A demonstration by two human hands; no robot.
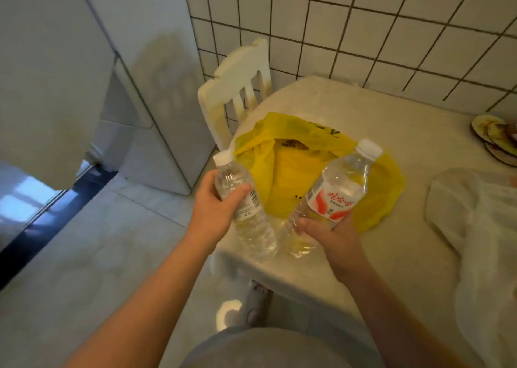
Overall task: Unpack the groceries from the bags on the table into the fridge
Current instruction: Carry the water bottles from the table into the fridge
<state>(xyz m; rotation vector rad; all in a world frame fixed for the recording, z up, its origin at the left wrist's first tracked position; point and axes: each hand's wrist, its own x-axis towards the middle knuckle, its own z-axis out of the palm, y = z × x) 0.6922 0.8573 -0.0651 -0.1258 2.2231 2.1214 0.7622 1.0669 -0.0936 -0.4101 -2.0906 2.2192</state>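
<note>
Holding both bottles above the pale marble-look table (391, 143), over the flattened yellow plastic bag (282, 180). Left hand (212, 205) wraps the clear plastic water bottle with the barcode label (253, 227) at mid-body. Right hand (333, 236) grips the clear plastic water bottle with the red-and-white label (335, 191) low, thumb across the front. Both look full and capped. I judge them fairly heavy with thin, squashy walls, so a mid-body hold is safest. I count two bottles, two bags including the white translucent plastic bag (481, 227), and one tall white fridge (156, 101) at left.
</note>
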